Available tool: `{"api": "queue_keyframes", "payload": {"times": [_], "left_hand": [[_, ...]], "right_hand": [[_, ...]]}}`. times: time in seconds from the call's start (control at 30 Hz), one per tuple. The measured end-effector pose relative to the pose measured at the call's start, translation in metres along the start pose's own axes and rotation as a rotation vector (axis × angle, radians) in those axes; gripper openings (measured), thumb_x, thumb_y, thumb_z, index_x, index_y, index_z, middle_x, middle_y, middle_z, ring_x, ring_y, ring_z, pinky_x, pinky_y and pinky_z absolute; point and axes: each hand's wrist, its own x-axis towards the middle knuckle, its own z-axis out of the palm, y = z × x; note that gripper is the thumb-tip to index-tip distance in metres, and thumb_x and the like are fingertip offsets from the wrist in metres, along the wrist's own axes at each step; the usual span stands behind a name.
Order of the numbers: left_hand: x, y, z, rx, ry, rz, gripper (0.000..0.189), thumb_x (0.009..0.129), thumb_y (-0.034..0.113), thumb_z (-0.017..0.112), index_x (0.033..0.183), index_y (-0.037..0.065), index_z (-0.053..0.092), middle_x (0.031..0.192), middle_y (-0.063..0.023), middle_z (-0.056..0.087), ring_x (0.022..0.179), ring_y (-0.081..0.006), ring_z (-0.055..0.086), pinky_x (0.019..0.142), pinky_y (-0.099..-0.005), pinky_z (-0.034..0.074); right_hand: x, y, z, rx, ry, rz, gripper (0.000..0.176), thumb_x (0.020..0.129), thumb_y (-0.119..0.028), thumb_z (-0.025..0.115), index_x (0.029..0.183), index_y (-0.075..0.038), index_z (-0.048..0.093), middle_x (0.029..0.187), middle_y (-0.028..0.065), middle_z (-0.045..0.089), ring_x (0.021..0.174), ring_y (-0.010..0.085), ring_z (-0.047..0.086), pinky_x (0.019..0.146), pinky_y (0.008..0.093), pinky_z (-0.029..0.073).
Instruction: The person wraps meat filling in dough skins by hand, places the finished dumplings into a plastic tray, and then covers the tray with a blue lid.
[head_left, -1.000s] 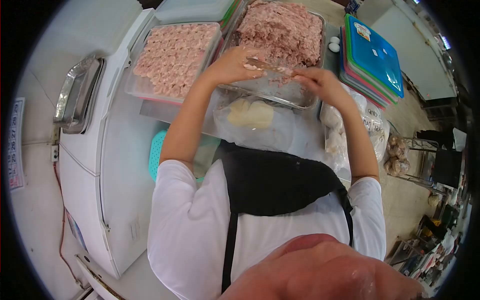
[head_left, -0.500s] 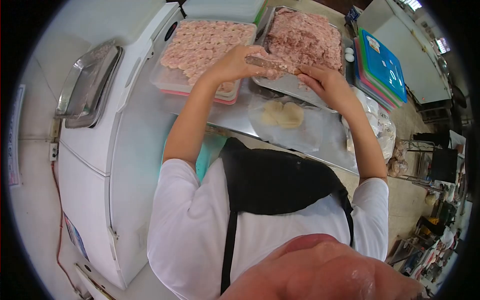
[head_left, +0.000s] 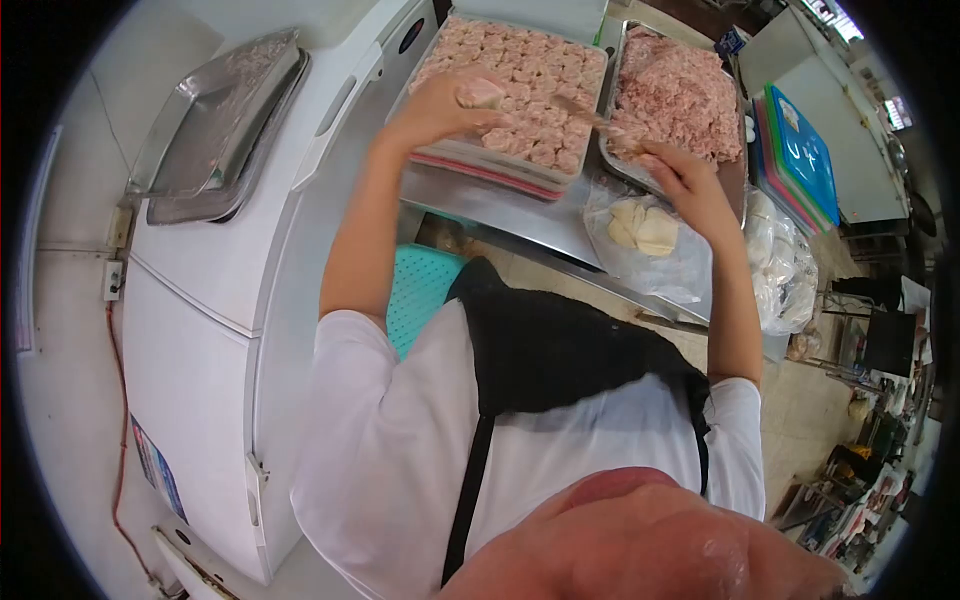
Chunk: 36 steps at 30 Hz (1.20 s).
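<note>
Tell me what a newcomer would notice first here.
Probably the wide container packed with rows of small pink pieces, with the left hand over its near left side. Just right of it, a mound of minced meat fills much of a metal tray. Farther right sits a bright blue lid.

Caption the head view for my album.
Left hand holds a dumpling over the packed container; right hand holds a flat tool.

The ground meat (head_left: 685, 95) is mottled pink; the filled pieces (head_left: 540, 80) form a repeating pale-pink pattern. The wrappers (head_left: 643, 228) are creamy yellow. The apron (head_left: 580, 350) is black, the shirt (head_left: 380, 450) white, the perforated basket (head_left: 420, 290) turquoise and dotted. The stacked lids (head_left: 805, 150) show blue, green and pink; the table (head_left: 500, 206) is silvery grey, the cord (head_left: 119, 420) reddish brown.
</note>
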Motion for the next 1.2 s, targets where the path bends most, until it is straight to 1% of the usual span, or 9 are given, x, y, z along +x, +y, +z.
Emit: {"api": "queue_keyframes", "payload": {"times": [0.1,0.2,0.43,0.63,0.77,0.83,0.93,1.03,1.2], "left_hand": [[-0.01,-0.061,-0.021,0.242,0.091,-0.067,0.053,0.073,0.03,0.073,0.119,0.009,0.059,0.091,-0.0146,0.066,0.088,-0.0292,0.064,0.08,-0.037,0.049],[-0.018,-0.098,-0.011,0.658,0.27,0.07,0.052,0.073,0.028,0.071,0.119,0.006,0.059,0.102,-0.0159,0.063,0.087,-0.0313,0.061,0.08,-0.0383,0.048],[-0.006,-0.093,0.016,0.499,0.191,-0.17,0.07,0.075,0.027,0.069,0.135,0.006,0.041,0.115,-0.023,0.059,0.1,-0.037,0.059,0.085,-0.0429,0.047],[0.022,-0.101,0.042,0.526,0.235,-0.242,0.072,0.074,0.019,0.068,0.137,0.001,0.037,0.121,-0.0246,0.055,0.108,-0.0379,0.055,0.088,-0.0411,0.046],[0.028,-0.137,0.056,0.543,0.375,-0.003,0.07,0.074,0.016,0.066,0.137,0.003,0.037,0.126,-0.0246,0.051,0.113,-0.0367,0.053,0.092,-0.0402,0.044],[0.017,-0.09,0.048,0.4,0.224,-0.16,0.064,0.079,0.013,0.06,0.138,0.003,0.038,0.124,-0.0264,0.052,0.114,-0.0364,0.051,0.093,-0.0425,0.043],[0.013,-0.077,0.053,0.545,0.23,-0.21,0.054,0.082,0.013,0.056,0.134,0.004,0.045,0.127,-0.0252,0.051,0.114,-0.0371,0.051,0.098,-0.043,0.04],[0.013,-0.041,0.068,0.749,0.315,-0.214,0.048,0.084,0.014,0.055,0.131,0.004,0.049,0.128,-0.0229,0.051,0.115,-0.0369,0.051,0.099,-0.0444,0.038],[0.034,0.037,0.169,0.472,0.308,0.102,0.035,0.085,0.016,0.056,0.118,0.005,0.057,0.12,-0.0167,0.056,0.113,-0.0344,0.051,0.097,-0.0432,0.04]], "right_hand": [[-0.028,0.037,0.0,0.061,0.121,0.136,0.032,0.093,-0.021,0.057,0.115,0.003,0.06,0.092,0.0078,0.066,0.082,0.0148,0.06,0.072,0.0277,0.046],[-0.059,0.051,-0.007,0.166,0.168,0.38,0.031,0.093,-0.023,0.058,0.113,0.001,0.063,0.078,-0.0003,0.059,0.069,0.0082,0.052,0.061,0.0232,0.041],[-0.087,0.056,-0.017,0.335,0.241,0.547,0.032,0.096,-0.027,0.054,0.118,-0.004,0.061,0.065,-0.011,0.041,0.051,0.0,0.031,0.045,0.0172,0.022],[-0.079,0.078,-0.029,0.253,0.207,0.495,0.031,0.095,-0.026,0.055,0.113,-0.002,0.063,0.069,-0.0066,0.052,0.058,0.0042,0.044,0.052,0.0212,0.035],[-0.075,0.123,-0.037,0.083,0.191,0.316,0.034,0.096,-0.03,0.052,0.111,-0.001,0.063,0.072,0.0006,0.059,0.062,0.0127,0.052,0.058,0.0285,0.042],[-0.075,0.162,-0.048,-0.01,0.207,0.264,0.036,0.096,-0.033,0.05,0.109,-0.002,0.064,0.067,-0.0014,0.054,0.058,0.0134,0.05,0.055,0.0278,0.04],[-0.069,0.2,-0.086,-0.392,0.007,0.386,0.035,0.092,-0.033,0.051,0.091,-0.002,0.066,0.084,0.021,0.066,0.078,0.0328,0.064,0.07,0.04,0.049],[-0.055,0.215,-0.133,-0.876,-0.135,0.352,0.033,0.089,-0.031,0.053,0.08,-0.003,0.066,0.084,0.0196,0.066,0.082,0.0355,0.063,0.069,0.0443,0.05],[-0.019,0.285,-0.174,-1.11,0.162,0.011,0.016,0.078,-0.017,0.057,0.071,-0.005,0.066,0.072,0.0142,0.065,0.071,0.0318,0.065,0.06,0.0424,0.052]]}}
